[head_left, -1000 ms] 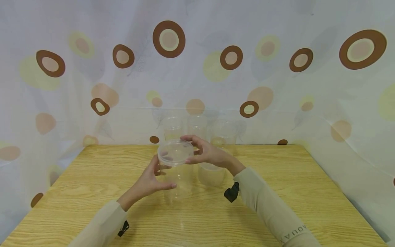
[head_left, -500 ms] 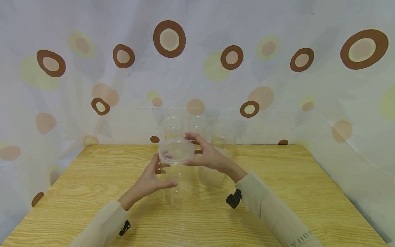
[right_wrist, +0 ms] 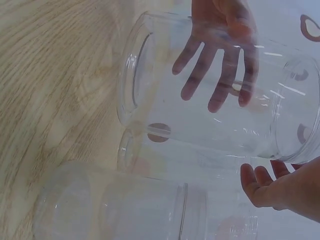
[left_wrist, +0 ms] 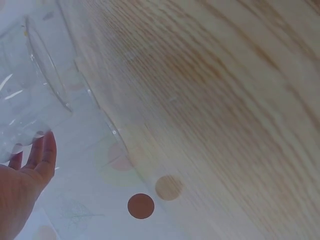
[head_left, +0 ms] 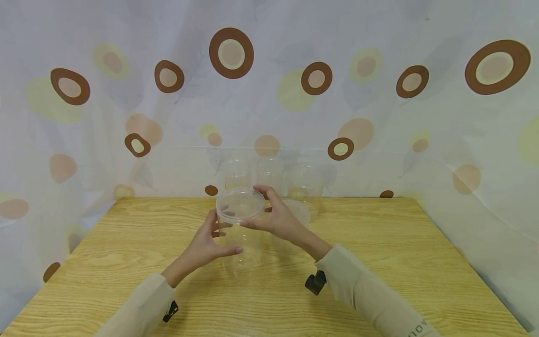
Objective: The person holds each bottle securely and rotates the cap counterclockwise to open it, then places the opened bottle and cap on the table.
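your left hand (head_left: 205,244) clamped round a jar (head_left: 248,241), right hand (head_left: 281,219) gripping its lid (head_left: 241,205), table (head_left: 126,234) roomy left/right, far jars (head_left: 305,182) super faint

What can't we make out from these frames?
Head: whether the lid sits fully down on the held jar; seam too faint in clear plastic.
Head: middle rear container, lower part largely behind the right grip.
Head: sleeve lettering, cut off by the bottom edge.
Right wrist: lower container, cut off by the bottom edge.
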Motion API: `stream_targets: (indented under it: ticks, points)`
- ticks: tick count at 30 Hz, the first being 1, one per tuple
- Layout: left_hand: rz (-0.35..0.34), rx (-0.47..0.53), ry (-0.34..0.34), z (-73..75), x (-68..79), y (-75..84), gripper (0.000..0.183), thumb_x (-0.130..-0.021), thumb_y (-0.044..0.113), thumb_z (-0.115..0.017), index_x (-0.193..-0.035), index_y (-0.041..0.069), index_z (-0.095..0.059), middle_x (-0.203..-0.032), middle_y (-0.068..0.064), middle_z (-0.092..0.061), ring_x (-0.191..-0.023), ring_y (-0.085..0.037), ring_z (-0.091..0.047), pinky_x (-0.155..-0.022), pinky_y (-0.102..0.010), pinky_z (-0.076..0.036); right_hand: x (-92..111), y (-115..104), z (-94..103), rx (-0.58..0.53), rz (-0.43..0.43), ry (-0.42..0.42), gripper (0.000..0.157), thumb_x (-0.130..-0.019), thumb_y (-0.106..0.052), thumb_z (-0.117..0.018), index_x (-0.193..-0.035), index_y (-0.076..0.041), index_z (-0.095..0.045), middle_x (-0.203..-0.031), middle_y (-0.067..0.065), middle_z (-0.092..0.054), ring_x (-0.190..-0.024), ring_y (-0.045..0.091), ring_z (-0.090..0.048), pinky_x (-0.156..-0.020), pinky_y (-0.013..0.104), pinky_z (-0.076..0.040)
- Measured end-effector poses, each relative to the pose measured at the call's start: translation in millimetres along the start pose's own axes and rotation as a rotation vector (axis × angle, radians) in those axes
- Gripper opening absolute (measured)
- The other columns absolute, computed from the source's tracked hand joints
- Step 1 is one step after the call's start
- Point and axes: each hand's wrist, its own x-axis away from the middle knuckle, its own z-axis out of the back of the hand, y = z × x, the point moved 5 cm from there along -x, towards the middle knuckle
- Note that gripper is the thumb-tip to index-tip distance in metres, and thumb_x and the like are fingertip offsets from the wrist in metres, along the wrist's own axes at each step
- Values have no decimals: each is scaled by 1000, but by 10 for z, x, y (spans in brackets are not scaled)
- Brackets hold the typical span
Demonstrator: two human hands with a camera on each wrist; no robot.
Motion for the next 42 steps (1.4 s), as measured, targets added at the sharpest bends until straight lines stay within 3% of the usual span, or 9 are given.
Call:
stream_targets:
  ticks: [4, 8, 15, 18, 21, 23, 27, 33, 42]
  points:
    - [-10, -3, -5, -13, -24, -155, 95, -70, 11, -79, -143, 19, -18, -140, -16, -31, -117, -40, -47, -90, -57, -40, -20, 16, 16, -9, 9, -37, 87, -72, -38, -76, -140, -15, -27, -140, 1, -35, -117, 23, -44, -94, 41, -42]
    - [-19, 6, -18, -20, -35, -264, 97, -69, 15, -80, -143, 23, -18, -140, -12, -33, -116, -37, -48, -91, -54, -42, -47, 37, 52, -61, 12, -135, 84, -74, -36, -75, -141, -18, -27, -141, 1, -33, -119, 25, -43, -91, 39, -45]
    - [-56, 40, -53, -25, -24, -258, 96, -69, 17, -80, -142, 26, -18, -138, -10, -38, -116, -35, -49, -90, -52, -43, -99, 30, 116, -163, 67, -352, 79, -80, -24, -71, -142, -20, -23, -139, 4, -33, -121, 32, -41, -88, 38, -47]
    - [-54, 37, -63, -25, -20, -256, 97, -70, 15, -80, -142, 28, -17, -139, -9, -37, -117, -32, -49, -90, -50, -43, -114, 39, 128, -185, 86, -399, 80, -81, -22, -70, -143, -16, -21, -139, 7, -32, -121, 36, -39, -89, 38, -46]
    - [-60, 40, -64, -23, -19, -253, 97, -70, 11, -79, -143, 22, -16, -139, -13, -37, -117, -34, -49, -89, -52, -42, -116, 49, 129, -186, 87, -409, 80, -80, -23, -71, -143, -19, -22, -140, 7, -31, -122, 37, -38, -89, 38, -46]
    - [-62, 40, -61, -25, -23, -256, 98, -69, 9, -79, -143, 18, -16, -139, -15, -36, -116, -36, -49, -89, -53, -42, -108, 50, 132, -186, 83, -399, 81, -80, -24, -71, -143, -21, -21, -140, 5, -30, -122, 35, -38, -90, 40, -46]
    - [-50, 39, -44, -33, -35, -278, 99, -68, 9, -80, -143, 23, -17, -138, -11, -38, -117, -34, -49, -90, -52, -43, -78, 29, 149, -149, 87, -334, 83, -78, -26, -73, -143, -23, -21, -144, 0, -28, -125, 26, -36, -94, 44, -43]
    - [-38, 12, -16, -36, -35, -267, 95, -68, 17, -81, -140, 32, -20, -136, -5, -37, -116, -34, -49, -91, -51, -43, -21, -9, 140, -56, 80, -164, 82, -75, -32, -75, -140, -26, -25, -144, 2, -30, -127, 20, -35, -101, 45, -36]
    - [-52, 30, -2, -23, -22, -232, 97, -69, 18, -80, -144, 22, -18, -140, -13, -32, -117, -41, -46, -90, -59, -40, 41, -51, 35, -29, 29, -10, 88, -71, -30, -78, -140, -14, -26, -142, 6, -33, -126, 23, -37, -101, 47, -36]
